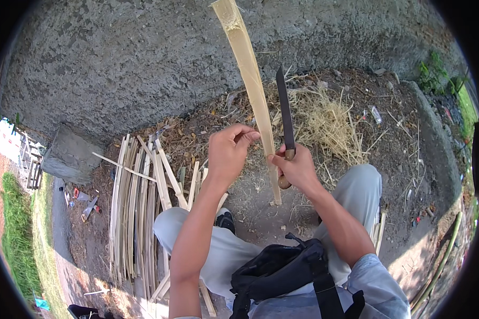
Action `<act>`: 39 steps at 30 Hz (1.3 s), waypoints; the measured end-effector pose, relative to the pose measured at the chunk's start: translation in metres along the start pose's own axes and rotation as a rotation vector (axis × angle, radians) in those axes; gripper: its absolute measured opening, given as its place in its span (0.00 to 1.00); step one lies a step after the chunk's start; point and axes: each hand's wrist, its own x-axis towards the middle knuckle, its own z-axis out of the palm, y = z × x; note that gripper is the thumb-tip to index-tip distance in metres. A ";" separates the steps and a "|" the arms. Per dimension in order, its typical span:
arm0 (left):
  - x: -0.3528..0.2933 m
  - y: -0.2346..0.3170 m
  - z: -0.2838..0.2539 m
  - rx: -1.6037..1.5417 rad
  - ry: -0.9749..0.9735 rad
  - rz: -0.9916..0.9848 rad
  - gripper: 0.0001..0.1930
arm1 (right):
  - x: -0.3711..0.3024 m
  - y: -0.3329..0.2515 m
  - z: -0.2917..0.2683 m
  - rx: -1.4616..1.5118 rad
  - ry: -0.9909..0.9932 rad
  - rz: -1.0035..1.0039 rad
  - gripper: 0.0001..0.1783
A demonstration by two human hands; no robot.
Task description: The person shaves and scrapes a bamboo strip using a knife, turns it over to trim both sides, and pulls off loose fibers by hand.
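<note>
Bamboo strip (254,93), between both hands (229,151) (298,167)

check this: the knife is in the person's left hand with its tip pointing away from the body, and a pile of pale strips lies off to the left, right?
The hand is wrong: the head view shows the knife in the right hand. Its tip does point away, and the pale strips do lie off to the left.

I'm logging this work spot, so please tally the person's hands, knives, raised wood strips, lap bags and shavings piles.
Hands: 2 (left hand, right hand)
Knife: 1
Raised wood strip: 1
Black lap bag: 1
Shavings pile: 1
Total: 6
</note>
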 end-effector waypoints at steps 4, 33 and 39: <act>-0.001 0.006 0.000 0.112 0.023 -0.033 0.06 | 0.002 0.006 0.001 -0.093 0.032 -0.007 0.15; -0.001 0.015 -0.021 0.103 0.188 -0.127 0.05 | -0.003 -0.001 -0.004 -0.270 0.005 -0.078 0.14; -0.002 0.000 -0.014 0.020 0.353 0.045 0.06 | -0.007 -0.007 -0.003 -0.261 0.001 -0.055 0.15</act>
